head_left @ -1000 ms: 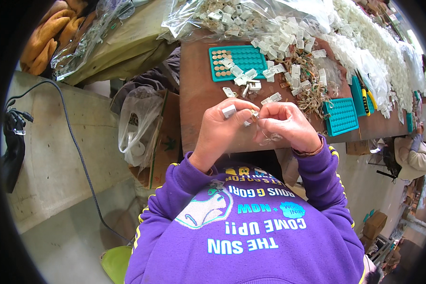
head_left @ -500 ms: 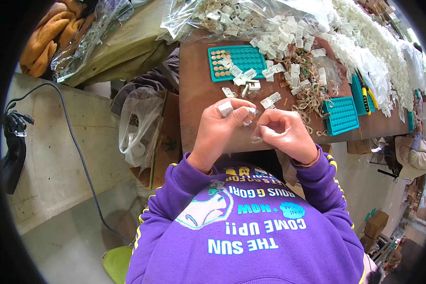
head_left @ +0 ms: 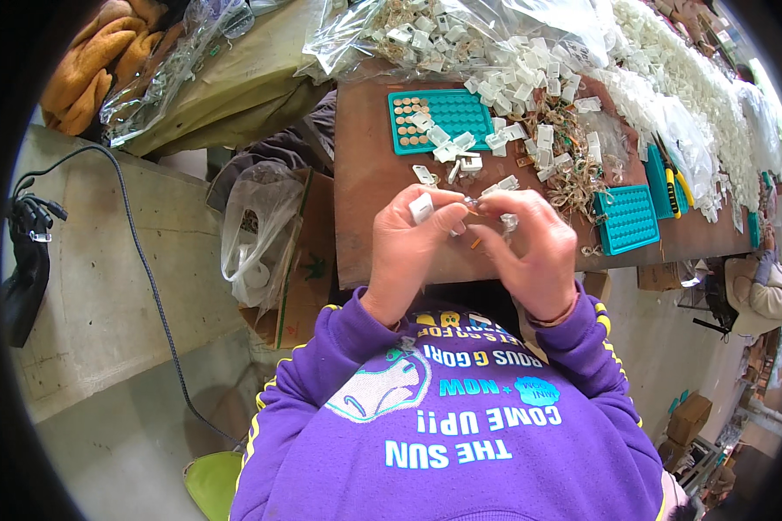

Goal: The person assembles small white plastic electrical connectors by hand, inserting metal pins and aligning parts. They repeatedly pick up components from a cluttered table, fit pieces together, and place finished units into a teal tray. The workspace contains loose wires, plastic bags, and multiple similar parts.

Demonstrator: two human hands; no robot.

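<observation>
My left hand (head_left: 404, 243) is closed around a small white plastic casing (head_left: 421, 208), which juts out by its forefinger. At its thumb and fingertips is a small shiny piece (head_left: 472, 201), too small to name. My right hand (head_left: 537, 252) is close by, its forefinger reaching that piece and its thumb apart below, slightly blurred. A clear bit (head_left: 509, 223) shows between the right thumb and fingers; whether it is held is unclear. Beyond the hands, loose white casings (head_left: 447, 149) lie against a teal tray (head_left: 467, 106) with round tan discs (head_left: 411, 122) in its left part.
A heap of white casings (head_left: 530, 78) and tangled wires (head_left: 573, 191) covers the brown table's right side. Near its front edge lie a second teal tray (head_left: 627, 219) and yellow-handled pliers (head_left: 685, 186). A cardboard box (head_left: 302, 278) with a plastic bag (head_left: 256, 226) stands left.
The right thumb and forefinger, pinched together before, have parted. My right forefinger has moved left and up to the left fingertips. The view has shifted slightly.
</observation>
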